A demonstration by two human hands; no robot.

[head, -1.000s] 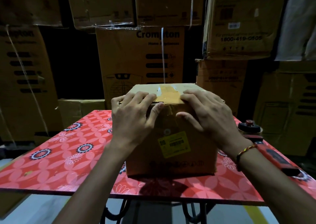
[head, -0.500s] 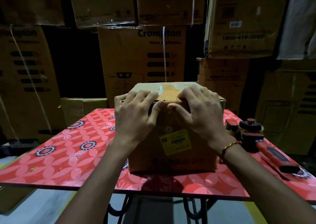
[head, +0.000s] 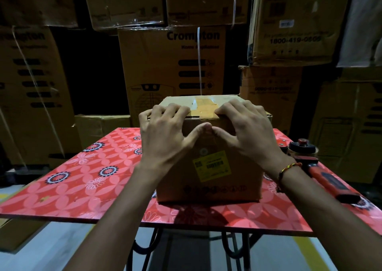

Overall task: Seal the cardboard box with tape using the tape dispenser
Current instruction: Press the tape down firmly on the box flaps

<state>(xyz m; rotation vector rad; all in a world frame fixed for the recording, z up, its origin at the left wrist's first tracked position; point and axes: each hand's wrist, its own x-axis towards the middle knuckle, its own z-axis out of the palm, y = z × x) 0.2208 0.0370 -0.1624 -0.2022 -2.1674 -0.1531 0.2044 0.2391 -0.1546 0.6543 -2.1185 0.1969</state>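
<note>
Two bare forearms reached in from the near edge, the right wrist wearing a red and yellow thread bracelet [head: 288, 168]. Beneath them lay the counter [head: 86, 179], a thin flat board with a glossy red floral pattern, set on dark curved metal legs [head: 144, 248].

The cardboard box [head: 208, 179] stood upright on the counter near its middle, a plain brown corrugated cube with a yellow barcode label [head: 211, 165] on its near face and a row of small dark handling symbols below it.

The left hand [head: 163, 134] rested on the box's near top edge, fingers spread and bent over the rim, pressing down rather than clasping. The right hand [head: 246, 130] lay the same way on the other side, fingers arched on the top. The two thumbs touched tip to tip on the near face.

Between the hands a strip of glossy brown tape [head: 205, 108] ran along the top seam and folded over the near edge.

Right of the box, the tape dispenser [head: 318, 167] lay on the counter, untouched, with a red handle and a round roll hub.

Behind rose stacked brown shipping cartons [head: 171, 64], some bound with thin plastic straps.
</note>
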